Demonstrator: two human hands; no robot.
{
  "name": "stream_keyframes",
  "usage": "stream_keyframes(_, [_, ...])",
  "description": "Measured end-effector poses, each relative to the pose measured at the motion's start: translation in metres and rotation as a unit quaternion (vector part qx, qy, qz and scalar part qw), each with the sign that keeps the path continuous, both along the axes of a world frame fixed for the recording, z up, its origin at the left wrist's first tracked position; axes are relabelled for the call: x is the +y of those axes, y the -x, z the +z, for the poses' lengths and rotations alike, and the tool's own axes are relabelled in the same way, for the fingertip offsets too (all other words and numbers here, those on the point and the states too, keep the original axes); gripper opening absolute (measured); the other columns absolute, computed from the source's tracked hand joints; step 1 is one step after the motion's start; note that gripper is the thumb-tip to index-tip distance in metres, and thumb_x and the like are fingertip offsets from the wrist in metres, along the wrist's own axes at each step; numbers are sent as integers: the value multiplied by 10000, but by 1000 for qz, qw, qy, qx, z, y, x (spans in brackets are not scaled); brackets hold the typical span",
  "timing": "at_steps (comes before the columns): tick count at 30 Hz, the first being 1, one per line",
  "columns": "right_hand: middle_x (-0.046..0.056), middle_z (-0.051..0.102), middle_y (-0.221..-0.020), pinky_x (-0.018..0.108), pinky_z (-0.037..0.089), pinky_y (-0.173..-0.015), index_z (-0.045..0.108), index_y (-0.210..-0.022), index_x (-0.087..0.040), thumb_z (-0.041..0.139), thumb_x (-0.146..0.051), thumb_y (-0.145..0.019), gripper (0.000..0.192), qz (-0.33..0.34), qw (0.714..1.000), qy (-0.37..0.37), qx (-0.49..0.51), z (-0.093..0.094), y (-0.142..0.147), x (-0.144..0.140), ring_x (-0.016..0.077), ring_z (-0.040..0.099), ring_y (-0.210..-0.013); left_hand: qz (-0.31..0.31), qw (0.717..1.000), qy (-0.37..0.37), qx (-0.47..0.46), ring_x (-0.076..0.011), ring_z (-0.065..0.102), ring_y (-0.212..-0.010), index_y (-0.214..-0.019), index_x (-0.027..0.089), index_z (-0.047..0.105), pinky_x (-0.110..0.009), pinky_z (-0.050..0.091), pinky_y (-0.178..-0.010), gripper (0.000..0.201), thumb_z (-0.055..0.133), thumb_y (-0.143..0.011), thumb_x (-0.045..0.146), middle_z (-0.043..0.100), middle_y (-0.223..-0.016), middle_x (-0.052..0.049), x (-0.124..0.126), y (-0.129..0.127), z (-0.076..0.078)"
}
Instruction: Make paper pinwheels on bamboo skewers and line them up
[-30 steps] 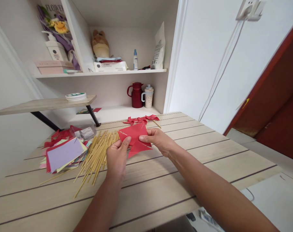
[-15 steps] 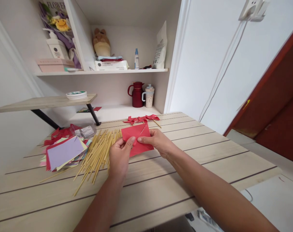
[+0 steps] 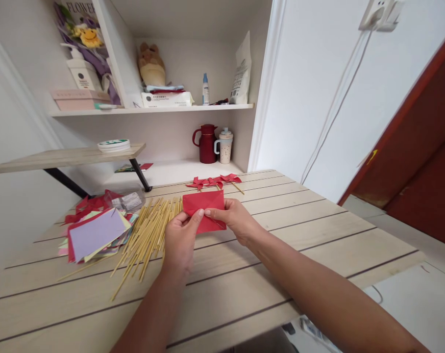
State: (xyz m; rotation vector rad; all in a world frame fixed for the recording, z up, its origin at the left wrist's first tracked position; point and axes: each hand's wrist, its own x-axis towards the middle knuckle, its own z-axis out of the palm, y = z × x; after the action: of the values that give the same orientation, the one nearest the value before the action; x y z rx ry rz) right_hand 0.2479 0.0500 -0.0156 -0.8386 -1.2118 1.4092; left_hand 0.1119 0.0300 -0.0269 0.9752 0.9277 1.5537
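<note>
Between my two hands is a square sheet of red paper, held just above the wooden table. My left hand pinches its left side, with the thumb on top near the centre. From the right, my right hand grips the opposite side, its thumb tip nearly meeting the left one. Faint creases run across the sheet; the fingers beneath it are hidden. Beyond the paper lie several red paper pinwheels on sticks. Left of my left hand spreads a pile of thin yellow sticks.
A stack of coloured paper lies on the table's left, with a clear plastic packet behind it. A small raised shelf on black legs stands at the back left. A dark red jug and a speckled cup stand behind the pinwheels.
The red paper has turned slightly, so its top edge now lies more level. Both hands stay pinched on it, their thumbs a little closer together. The view has shifted slightly.
</note>
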Motion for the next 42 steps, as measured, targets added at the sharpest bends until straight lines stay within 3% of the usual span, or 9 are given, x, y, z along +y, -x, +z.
stream_keyframes(7, [25,714,-839,348,508,-787,657,-1002,-206,743,-387,-782,297,-37,996,-75,-25,1,-2,1,175,656,-779,23,995,37,-85,-217,733,-829,-956,114,741,-347,587,-808,301,815,-697,250,776,-886,-99,4,8,5])
stream_keyframes(11, [42,641,-1155,397,487,-915,551,-1192,-305,768,-330,-778,468,-132,967,-203,-82,6,-11,3,191,635,-984,62,986,85,-132,-160,728,-780,-925,113,740,-276,594,-767,166,744,-759,123,779,-900,-83,5,15,13])
stream_keyframes(15, [43,526,-1351,429,410,-1046,678,-1021,-305,745,-322,-814,219,-99,927,-308,-188,13,-19,1,240,467,-1306,62,981,115,-146,-125,716,-735,-946,117,742,-209,580,-699,167,710,-786,84,778,-898,-77,8,19,12])
stream_keyframes(18, [42,559,-1301,425,417,-1046,727,-1007,-303,725,-300,-830,177,-25,930,-288,-226,12,-18,0,238,476,-1296,48,983,106,-138,-117,709,-716,-956,119,745,-189,569,-667,179,721,-780,96,778,-895,-73,8,19,10])
stream_keyframes(22, [37,655,-1068,379,519,-881,742,-1022,-285,682,-257,-850,185,29,943,-249,-220,7,-13,2,201,612,-1016,41,987,96,-125,-112,699,-679,-905,121,754,-177,550,-629,151,752,-754,124,775,-852,-68,4,17,12])
stream_keyframes(28, [33,580,-1172,415,467,-991,754,-1042,-335,702,-233,-838,234,67,933,-294,-197,5,-10,0,207,567,-1105,6,989,90,-116,-128,700,-688,-891,117,761,-201,542,-631,204,804,-699,167,775,-853,-82,1,15,13])
stream_keyframes(33, [37,573,-1079,381,495,-885,772,-810,-271,796,-344,-755,95,14,949,-262,-173,4,-5,0,204,567,-1001,-17,993,67,-100,-150,713,-793,-906,121,765,-237,548,-753,272,838,-658,208,779,-931,-99,1,15,10])
stream_keyframes(39, [17,554,-832,356,491,-786,755,-736,-235,760,-416,-779,186,-33,953,-219,-206,4,-6,0,173,542,-804,-40,996,55,-64,-168,715,-828,-930,107,764,-252,537,-797,317,842,-660,254,774,-942,-124,0,12,11])
stream_keyframes(42, [31,579,-907,356,507,-792,767,-799,-245,767,-395,-773,153,-33,955,-215,-199,4,-6,1,184,563,-856,-35,994,68,-78,-158,713,-779,-927,106,762,-234,537,-744,309,845,-660,237,774,-924,-121,0,13,12])
